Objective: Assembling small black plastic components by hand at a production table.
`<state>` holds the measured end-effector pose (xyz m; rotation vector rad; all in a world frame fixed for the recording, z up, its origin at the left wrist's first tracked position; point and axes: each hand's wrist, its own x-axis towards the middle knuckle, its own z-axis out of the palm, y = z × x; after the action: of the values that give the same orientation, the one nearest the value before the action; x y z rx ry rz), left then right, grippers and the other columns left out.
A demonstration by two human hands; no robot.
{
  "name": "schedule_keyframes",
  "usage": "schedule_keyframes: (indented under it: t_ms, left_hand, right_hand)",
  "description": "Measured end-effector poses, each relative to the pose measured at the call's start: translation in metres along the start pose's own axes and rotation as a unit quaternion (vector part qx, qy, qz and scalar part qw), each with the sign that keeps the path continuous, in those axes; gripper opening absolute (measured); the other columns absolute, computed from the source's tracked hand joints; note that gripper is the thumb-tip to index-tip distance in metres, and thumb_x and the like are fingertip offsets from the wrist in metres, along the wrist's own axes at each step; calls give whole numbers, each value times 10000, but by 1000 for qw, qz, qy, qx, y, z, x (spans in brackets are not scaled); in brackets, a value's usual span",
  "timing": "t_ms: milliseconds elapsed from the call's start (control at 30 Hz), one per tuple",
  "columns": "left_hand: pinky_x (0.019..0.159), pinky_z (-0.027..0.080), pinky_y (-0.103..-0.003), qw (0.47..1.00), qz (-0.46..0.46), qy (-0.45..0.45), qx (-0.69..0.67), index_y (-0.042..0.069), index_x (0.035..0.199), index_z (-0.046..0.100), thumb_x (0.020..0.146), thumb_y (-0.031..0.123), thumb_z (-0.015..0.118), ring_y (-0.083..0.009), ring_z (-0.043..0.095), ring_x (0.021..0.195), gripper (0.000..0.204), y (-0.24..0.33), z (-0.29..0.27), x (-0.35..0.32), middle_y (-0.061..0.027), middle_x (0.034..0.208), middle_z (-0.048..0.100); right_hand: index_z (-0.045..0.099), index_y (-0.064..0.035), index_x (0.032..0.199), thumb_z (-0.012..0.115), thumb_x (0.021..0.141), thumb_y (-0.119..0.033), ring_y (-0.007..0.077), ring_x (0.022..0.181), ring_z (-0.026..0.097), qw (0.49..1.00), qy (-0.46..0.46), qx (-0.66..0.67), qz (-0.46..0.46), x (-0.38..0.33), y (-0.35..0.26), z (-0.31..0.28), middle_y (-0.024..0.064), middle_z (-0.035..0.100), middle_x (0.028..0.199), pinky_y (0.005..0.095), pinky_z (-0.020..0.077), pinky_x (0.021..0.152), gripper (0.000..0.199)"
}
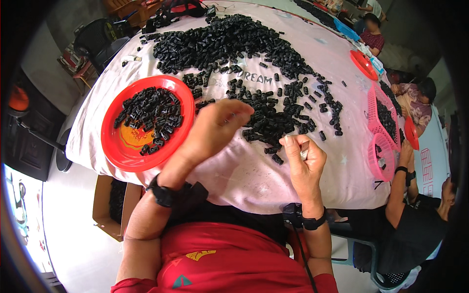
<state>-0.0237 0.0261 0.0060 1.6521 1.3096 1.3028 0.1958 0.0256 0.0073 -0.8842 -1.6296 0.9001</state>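
- Reaching over the desk's near edge, the left hand (215,124) curled, grip closed over the black plastic pieces (264,105); whether clamped on one, I could not tell.
- Right hand (304,158) pinched a small pale part.
- Red plate (146,122) at the left edge was partly filled; a big heap remained.

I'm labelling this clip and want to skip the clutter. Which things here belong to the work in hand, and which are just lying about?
In the work:
- left hand over the black parts
- right hand, pinching a small piece
- pile of small black parts
- red plate holding parts

Lying about:
- pink baskets by co-workers
- cardboard box on the floor
- chair
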Motion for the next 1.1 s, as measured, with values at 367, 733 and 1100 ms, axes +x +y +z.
schedule_keyframes:
  t_ms: [367,733,1100]
  left_hand:
    - [704,496,-393,967,45,-43,247,22,973,649,787,67,658,-328,627,770,191,-3,21,-8,-144,841,614]
    - [643,460,-211,993,-88,-10,-76,35,1048,629,919,149,621,-69,559,684,172,8,4,-10,-2,849,642]
    - [689,448,-186,878,-230,-114,-405,60,1133,623,937,213,612,-47,555,733,248,13,3,-19,33,919,621]
  right_hand:
    - [650,14,848,646,914,-153,26,552,497,998,-45,-38,36,0,2,0,7,603,612,209,388,490,180]
    - [665,-46,959,740,781,-268,339,677,670,932,-219,-289,-26,1,3,0,174,674,745,406,519,592,294]
    - [658,-22,949,692,861,-105,110,581,637,989,-50,-136,-1,-1,-7,2,83,668,694,248,473,513,126]
